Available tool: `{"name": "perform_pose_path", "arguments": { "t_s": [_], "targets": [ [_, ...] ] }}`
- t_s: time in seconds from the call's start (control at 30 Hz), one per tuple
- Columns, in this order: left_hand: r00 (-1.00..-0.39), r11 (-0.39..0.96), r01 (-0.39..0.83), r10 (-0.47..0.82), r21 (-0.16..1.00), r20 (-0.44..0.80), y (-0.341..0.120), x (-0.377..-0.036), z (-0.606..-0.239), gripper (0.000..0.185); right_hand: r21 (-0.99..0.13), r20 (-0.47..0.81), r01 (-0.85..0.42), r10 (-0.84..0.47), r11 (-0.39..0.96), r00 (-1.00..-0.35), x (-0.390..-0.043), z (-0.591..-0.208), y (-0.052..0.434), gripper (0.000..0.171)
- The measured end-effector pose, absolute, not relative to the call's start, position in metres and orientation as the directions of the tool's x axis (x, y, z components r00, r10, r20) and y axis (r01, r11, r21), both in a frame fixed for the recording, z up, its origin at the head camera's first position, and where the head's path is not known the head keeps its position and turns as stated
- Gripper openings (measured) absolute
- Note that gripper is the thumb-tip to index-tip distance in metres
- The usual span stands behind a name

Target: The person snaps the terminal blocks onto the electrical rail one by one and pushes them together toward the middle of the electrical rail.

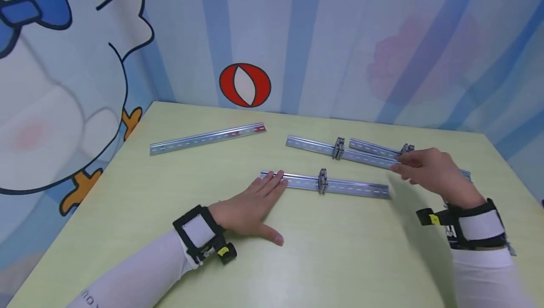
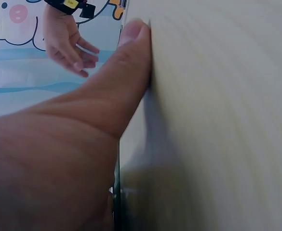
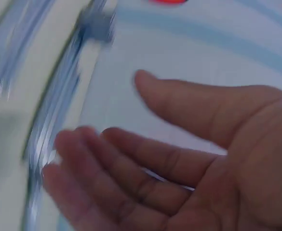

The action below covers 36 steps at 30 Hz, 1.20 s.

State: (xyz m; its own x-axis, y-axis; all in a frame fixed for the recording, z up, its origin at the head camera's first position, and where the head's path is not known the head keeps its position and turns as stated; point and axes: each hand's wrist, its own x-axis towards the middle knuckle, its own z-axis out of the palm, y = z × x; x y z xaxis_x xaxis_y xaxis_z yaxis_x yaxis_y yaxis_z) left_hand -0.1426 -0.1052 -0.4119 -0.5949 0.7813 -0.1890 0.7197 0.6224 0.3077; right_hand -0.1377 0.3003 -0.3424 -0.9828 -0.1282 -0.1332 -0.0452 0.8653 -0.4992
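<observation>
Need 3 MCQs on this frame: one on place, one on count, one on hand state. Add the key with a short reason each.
1. Where do the left hand fingers rest?
A. on the left end of the nearest rail
B. on the far-left rail
C. on the wall sticker

2. How many metal rails lie on the table?
A. two
B. four
C. six

3. What is the state of the right hand?
A. fist round a clip
B. flat on the table
C. open, holding nothing, over the right-hand rails

Key: 1 A, the head view shows the fingertips at that rail's left end. 2 B, one rail far left, one near, two at the back right. 3 C, the right wrist view shows relaxed fingers and a bare palm.
</observation>
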Motion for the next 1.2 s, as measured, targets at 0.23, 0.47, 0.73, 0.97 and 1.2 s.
{"name": "perform_pose_path", "arguments": {
  "t_s": [0.23,0.47,0.73,0.97,1.2],
  "targets": [
    [-0.603,0.630,0.716,0.775,0.301,-0.187,-0.107,-0.143,-0.412,0.124,-0.198,-0.201,0.218,0.178,0.956,-0.963,-0.136,-0.347,0.364,0.059],
    [-0.607,0.636,0.714,0.771,0.292,-0.193,-0.108,-0.143,-0.413,0.124,-0.192,-0.352,0.372,0.290,0.908,-0.890,-0.138,-0.362,0.389,0.039],
    [-0.600,0.626,0.715,0.778,0.312,-0.187,-0.107,-0.144,-0.416,0.125,-0.279,-0.407,0.380,0.249,0.882,-0.879,-0.144,-0.374,0.395,0.027],
    [-0.599,0.624,0.717,0.779,0.309,-0.184,-0.105,-0.144,-0.416,0.124,-0.260,-0.389,0.383,0.267,0.886,-0.882,-0.141,-0.379,0.396,0.031],
    [-0.601,0.628,0.713,0.777,0.312,-0.189,-0.105,-0.144,-0.415,0.123,-0.270,-0.373,0.410,0.298,0.871,-0.879,-0.143,-0.376,0.389,0.031]
  ]
}}
